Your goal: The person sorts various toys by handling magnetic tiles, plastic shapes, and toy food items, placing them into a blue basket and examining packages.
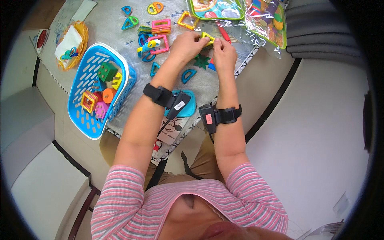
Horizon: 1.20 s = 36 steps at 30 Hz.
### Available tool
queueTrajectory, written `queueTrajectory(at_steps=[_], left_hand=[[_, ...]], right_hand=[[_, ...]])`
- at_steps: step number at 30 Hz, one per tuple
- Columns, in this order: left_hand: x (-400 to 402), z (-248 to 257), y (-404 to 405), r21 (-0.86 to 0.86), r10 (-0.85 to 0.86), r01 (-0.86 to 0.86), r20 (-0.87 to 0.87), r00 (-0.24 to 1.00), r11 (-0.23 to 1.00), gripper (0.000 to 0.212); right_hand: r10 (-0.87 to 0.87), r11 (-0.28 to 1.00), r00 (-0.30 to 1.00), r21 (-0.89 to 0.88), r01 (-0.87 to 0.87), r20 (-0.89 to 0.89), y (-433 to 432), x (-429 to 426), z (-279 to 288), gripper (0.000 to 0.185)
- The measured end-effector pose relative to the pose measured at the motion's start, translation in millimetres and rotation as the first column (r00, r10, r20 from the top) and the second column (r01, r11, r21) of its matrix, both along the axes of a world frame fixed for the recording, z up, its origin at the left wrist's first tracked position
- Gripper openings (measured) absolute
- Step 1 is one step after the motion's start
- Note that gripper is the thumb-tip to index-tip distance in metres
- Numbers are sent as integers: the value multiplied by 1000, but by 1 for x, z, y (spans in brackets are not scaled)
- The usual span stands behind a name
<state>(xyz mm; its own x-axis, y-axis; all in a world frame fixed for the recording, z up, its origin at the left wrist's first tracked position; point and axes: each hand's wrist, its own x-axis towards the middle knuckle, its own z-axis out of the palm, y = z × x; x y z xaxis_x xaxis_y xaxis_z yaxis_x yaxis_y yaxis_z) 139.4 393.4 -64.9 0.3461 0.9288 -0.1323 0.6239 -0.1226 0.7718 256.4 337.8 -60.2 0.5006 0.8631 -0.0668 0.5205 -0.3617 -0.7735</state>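
My left hand [186,45] grips a small yellow plastic frame [207,39], probably a magnetic building tile, between thumb and fingers. At the frame's right end, the fingertips of my right hand [225,55] pinch its edge. Just under the hands lie a dark green leaf-shaped piece [202,61] and a blue and red piece [212,65], partly hidden by my right hand. Nearer to me are a teal half-round tile [188,76] and a teal triangle tile [154,69]. Left of my left hand sit a pink square tile [165,45] and a stack of pink and orange tiles [161,27].
A blue slotted basket [87,67] with wooden peg blocks and tiles stands at left. Behind it lies a yellow woven tray [83,36]. Clear-wrapped toy sets [217,18] occupy the far right. A teal lid [189,111] and a cartoon card [172,130] lie near the table's front edge.
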Motion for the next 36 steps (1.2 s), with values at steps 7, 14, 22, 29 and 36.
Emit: queueTrajectory(at_steps=[7,14,22,29,36], left_hand=[[-18,17,-23,79,51,-68,199,979,995,35],[-75,90,-61,236,259,-351,345,902,906,46],[-243,159,-98,-211,402,-348,607,686,913,51],[-307,146,-109,-456,557,-398,293,777,796,43],[-304,115,-87,-509,484,-333,197,853,794,44]], right_hand=[[71,946,915,316,65,-398,-13,-19,-17,23],[175,839,781,507,201,-599,-33,-96,61,21],[610,739,634,629,-240,-476,-51,-200,131,22],[550,786,643,589,-185,-533,-54,-224,112,21],[515,800,682,578,-163,-520,-41,-215,103,18]])
